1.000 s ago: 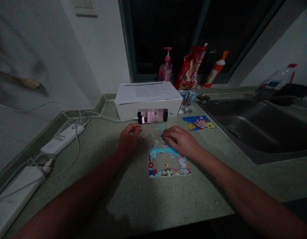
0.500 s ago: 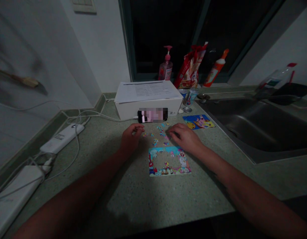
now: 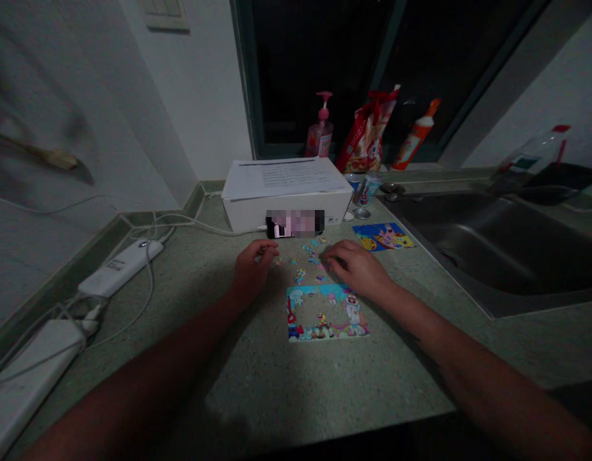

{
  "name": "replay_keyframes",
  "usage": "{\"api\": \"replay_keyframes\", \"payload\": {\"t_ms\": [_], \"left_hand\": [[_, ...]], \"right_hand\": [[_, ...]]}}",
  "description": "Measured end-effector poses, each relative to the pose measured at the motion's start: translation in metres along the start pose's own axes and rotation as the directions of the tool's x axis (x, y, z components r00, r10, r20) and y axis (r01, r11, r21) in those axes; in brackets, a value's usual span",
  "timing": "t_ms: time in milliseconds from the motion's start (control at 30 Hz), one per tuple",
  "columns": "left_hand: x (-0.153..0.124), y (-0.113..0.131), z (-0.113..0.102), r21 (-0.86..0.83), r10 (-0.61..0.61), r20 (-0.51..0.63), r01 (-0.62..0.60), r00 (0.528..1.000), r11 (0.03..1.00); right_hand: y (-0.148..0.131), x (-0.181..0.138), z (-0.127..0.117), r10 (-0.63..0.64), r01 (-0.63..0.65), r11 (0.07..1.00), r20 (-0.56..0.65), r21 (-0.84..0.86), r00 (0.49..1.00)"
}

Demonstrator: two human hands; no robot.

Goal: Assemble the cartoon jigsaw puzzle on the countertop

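View: head camera, looking forward and down at a speckled green stone countertop (image 3: pixel 276 384).

Landmark: a part-built cardboard jigsaw puzzle (image 3: pixel 324 330), a bright blue, pink and white cartoon border around a hollow middle, lying flat on the countertop.

Left hand: left hand (image 3: pixel 251 269) is just beyond the jigsaw's far left corner, fingers curled narrow, thumb and fingertips close together. Whether a piece sits between them cannot be told.

Right hand: right hand (image 3: pixel 358 270) is palm down just beyond the jigsaw's far right corner, fingers lightly curved. Nothing held is visible.

Loose pieces: small multicoloured jigsaw pieces (image 3: pixel 300 275) are scattered just beyond the jigsaw, between the hands.

Handling: the pieces look light, thin and stiff, and easily nudged. Best pinched by their edges; the assembled border may shift if pushed.

Beyond the landmark: a small blue and yellow cartoon picture card (image 3: pixel 383 237) lies to the far right; a white cardboard box (image 3: pixel 286 214) stands straight ahead; a stainless steel sink (image 3: pixel 497 256) lies well right.
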State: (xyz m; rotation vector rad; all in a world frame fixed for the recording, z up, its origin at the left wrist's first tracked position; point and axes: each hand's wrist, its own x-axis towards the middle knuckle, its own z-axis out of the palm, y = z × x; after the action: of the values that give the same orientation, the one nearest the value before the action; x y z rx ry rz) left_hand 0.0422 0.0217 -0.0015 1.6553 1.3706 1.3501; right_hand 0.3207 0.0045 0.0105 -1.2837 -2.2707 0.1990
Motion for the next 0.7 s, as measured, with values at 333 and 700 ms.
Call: {"api": "replay_keyframes", "payload": {"t_ms": [333,700], "left_hand": [[0.0009,-0.0034,0.0005,-0.025,-0.029,-0.018,0.028,0.999,0.999],[0.0015,-0.0019,-0.0008,-0.04,-0.055,-0.023,0.054,0.998,0.998]], "right_hand": [[0.0006,-0.0018,0.0016,0.006,-0.006,1.0,-0.005,-0.002,1.0],[0.0011,-0.0017,0.0024,-0.001,0.001,1.0,-0.005,0.01,1.0]]}}
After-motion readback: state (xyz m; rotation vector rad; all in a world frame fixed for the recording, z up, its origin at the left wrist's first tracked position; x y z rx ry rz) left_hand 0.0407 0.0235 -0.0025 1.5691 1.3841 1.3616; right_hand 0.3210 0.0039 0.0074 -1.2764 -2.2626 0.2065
